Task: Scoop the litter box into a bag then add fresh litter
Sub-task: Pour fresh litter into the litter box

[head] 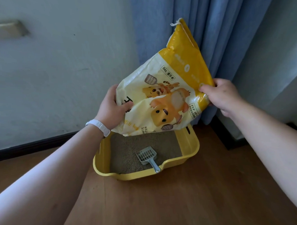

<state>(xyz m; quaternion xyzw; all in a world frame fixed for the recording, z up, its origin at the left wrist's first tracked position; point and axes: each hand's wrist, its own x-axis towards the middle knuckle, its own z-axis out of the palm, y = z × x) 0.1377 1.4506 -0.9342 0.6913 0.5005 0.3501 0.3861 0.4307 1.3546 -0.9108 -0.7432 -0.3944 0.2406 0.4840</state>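
Note:
A yellow-and-cream litter bag (162, 88) with cartoon cats is tipped upside down over the far end of the yellow litter box (191, 144). My left hand (110, 108) grips the bag's left edge near its lower end. My right hand (223, 94) pinches the bag's right edge by the yellow band. Brownish litter (129, 156) fills the box floor. A grey slotted scoop (147, 157) lies on the litter, its handle resting in the notch of the near rim. The bag's lower opening is hidden from me.
The box stands on a wooden floor (181, 203) near a corner. A pale wall (59, 73) with a dark skirting board runs behind on the left. Blue curtains (217, 34) hang behind the bag on the right.

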